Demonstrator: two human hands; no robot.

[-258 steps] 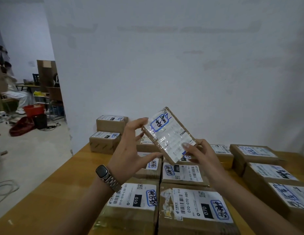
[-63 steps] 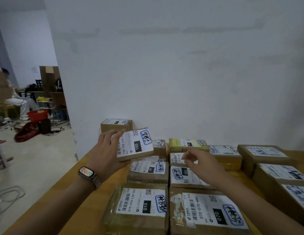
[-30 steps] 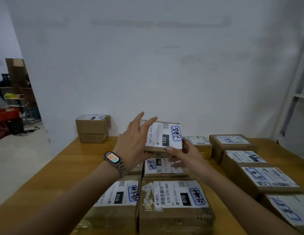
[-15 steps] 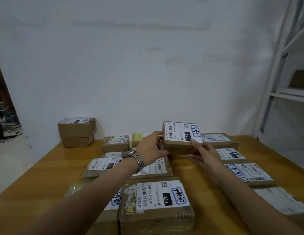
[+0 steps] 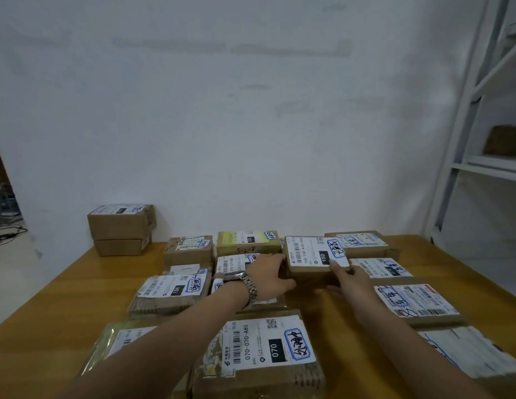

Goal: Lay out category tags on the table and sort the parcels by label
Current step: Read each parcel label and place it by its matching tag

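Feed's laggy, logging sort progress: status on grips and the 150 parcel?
Left grip and right grip hold the 150 parcel by its near corners. Low over the table, contact unclear. 220 parcel and rear parcel close beside it.

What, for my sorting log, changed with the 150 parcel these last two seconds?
The 150 parcel moved right and down toward the table. The left hand held it alone; now the right hand grips it too. Other parcels stayed put.

Left hand [image 5: 271,276], right hand [image 5: 350,280] grip 150 parcel [image 5: 316,259] amid other parcels [image 5: 268,347] on table [image 5: 64,286].
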